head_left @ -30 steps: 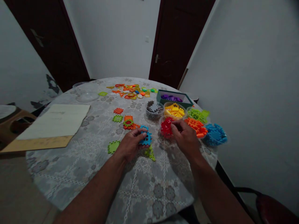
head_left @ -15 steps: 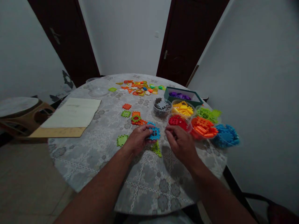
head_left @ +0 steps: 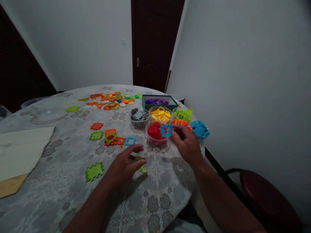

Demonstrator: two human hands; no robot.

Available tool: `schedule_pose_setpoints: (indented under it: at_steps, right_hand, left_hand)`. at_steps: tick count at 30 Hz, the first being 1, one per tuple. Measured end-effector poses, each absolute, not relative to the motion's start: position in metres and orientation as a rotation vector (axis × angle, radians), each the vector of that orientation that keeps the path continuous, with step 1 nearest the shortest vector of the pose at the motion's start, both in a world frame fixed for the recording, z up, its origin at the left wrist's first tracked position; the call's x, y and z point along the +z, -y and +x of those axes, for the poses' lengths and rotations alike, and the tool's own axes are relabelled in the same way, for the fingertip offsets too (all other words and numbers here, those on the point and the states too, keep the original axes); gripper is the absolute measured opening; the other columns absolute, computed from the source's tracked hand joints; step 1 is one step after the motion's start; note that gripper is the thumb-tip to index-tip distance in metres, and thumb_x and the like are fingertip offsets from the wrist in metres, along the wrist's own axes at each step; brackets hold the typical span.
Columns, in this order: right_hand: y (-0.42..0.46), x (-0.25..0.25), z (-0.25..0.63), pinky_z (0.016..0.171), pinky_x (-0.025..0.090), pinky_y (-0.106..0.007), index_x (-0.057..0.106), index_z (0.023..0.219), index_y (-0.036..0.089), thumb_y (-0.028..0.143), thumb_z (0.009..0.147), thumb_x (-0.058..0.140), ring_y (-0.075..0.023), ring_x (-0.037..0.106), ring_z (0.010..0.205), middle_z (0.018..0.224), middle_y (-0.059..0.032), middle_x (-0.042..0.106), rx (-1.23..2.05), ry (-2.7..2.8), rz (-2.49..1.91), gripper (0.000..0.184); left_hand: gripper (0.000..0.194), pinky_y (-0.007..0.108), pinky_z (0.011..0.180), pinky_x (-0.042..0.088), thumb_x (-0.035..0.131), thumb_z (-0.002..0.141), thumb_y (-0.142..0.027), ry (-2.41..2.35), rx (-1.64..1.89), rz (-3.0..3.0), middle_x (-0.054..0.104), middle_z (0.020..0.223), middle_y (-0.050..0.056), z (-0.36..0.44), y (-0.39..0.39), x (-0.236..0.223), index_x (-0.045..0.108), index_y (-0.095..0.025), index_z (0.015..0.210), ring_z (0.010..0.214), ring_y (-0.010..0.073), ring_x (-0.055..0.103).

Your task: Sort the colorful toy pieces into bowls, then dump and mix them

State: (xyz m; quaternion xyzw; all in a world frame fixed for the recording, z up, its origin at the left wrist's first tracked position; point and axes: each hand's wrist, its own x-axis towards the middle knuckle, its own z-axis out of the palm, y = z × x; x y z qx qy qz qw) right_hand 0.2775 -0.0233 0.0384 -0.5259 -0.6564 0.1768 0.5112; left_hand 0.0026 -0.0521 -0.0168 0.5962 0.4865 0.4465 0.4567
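Observation:
My right hand (head_left: 186, 143) pinches a blue square interlocking tile (head_left: 166, 130) and holds it just above the clear cup of red pieces (head_left: 155, 133). My left hand (head_left: 126, 164) lies open and low over the table, fingers stretched toward a green triangular piece (head_left: 142, 168) that it partly hides. A blue frame-shaped tile (head_left: 130, 140) lies on the cloth just beyond my left hand, beside a cluster of orange, green and red tiles (head_left: 112, 139). A green square tile (head_left: 94, 171) lies to the left of my left hand.
Clear cups of grey (head_left: 138, 116), yellow (head_left: 160, 114), green (head_left: 182, 115), orange (head_left: 180, 122) and blue pieces (head_left: 199, 129) and a green box of purple pieces (head_left: 156, 101) stand at the right. Loose tiles (head_left: 110, 99) lie at the back, a paper sheet (head_left: 20, 149) left, a red chair (head_left: 264, 194) right.
The blue tile passed from my left hand to my right, which carried it over the red cup. My left hand opened and dropped to the table. The camera turned right.

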Motion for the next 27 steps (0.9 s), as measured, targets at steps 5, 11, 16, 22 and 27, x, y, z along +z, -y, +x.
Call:
schedule_pose_setpoints:
  at_steps: [5,11,16,22,27]
  right_hand:
    - [0.002,0.047,0.380,0.081,0.056,-0.038,0.076,0.119,0.019,0.047,0.094,0.066,-0.0226,0.071,0.082,0.100,-0.0089,0.079,-0.020,1.384,-1.513,0.038]
    - [-0.007,0.032,0.448,0.083,0.055,-0.039,0.078,0.108,0.018,0.045,0.095,0.061,-0.0247,0.071,0.083,0.099,-0.0114,0.080,-0.212,1.469,-1.658,0.034]
    - [-0.015,0.010,0.464,0.087,0.056,-0.041,0.075,0.103,0.019,0.040,0.095,0.057,-0.0247,0.070,0.085,0.103,-0.0120,0.078,-0.242,1.590,-1.658,0.029]
    - [-0.014,-0.005,0.463,0.095,0.057,-0.049,0.075,0.109,0.018,0.035,0.093,0.055,-0.0310,0.070,0.098,0.108,-0.0168,0.075,-0.426,1.637,-1.652,0.031]
    - [0.012,0.002,0.401,0.095,0.057,-0.046,0.077,0.113,0.019,0.037,0.099,0.057,-0.0304,0.072,0.100,0.111,-0.0155,0.077,-0.264,1.613,-1.531,0.031]
  left_hand:
    - [0.061,0.056,0.119,0.043,0.091,0.075,-0.028,-1.107,0.810,2.100,0.072,0.139,0.012,0.004,0.054,-0.033,0.076,-0.034,0.134,0.135,0.0380,0.058]
    - [0.053,0.052,0.116,0.043,0.082,0.084,-0.030,-1.176,0.567,2.277,0.070,0.141,0.011,0.000,0.054,-0.038,0.073,-0.030,0.135,0.134,0.0353,0.057]
    - [0.037,0.049,0.113,0.047,0.070,0.094,-0.029,-1.211,0.526,2.321,0.071,0.136,0.011,-0.001,0.054,-0.035,0.072,-0.026,0.131,0.129,0.0311,0.060]
    - [0.053,0.051,0.110,0.050,0.075,0.092,-0.031,-1.252,0.706,2.194,0.072,0.132,0.013,0.001,0.057,-0.042,0.064,-0.026,0.144,0.125,0.0318,0.063]
    - [0.066,0.052,0.102,0.054,0.085,0.085,-0.029,-1.311,0.953,1.980,0.074,0.120,0.011,0.005,0.057,-0.039,0.062,-0.030,0.147,0.112,0.0309,0.068]
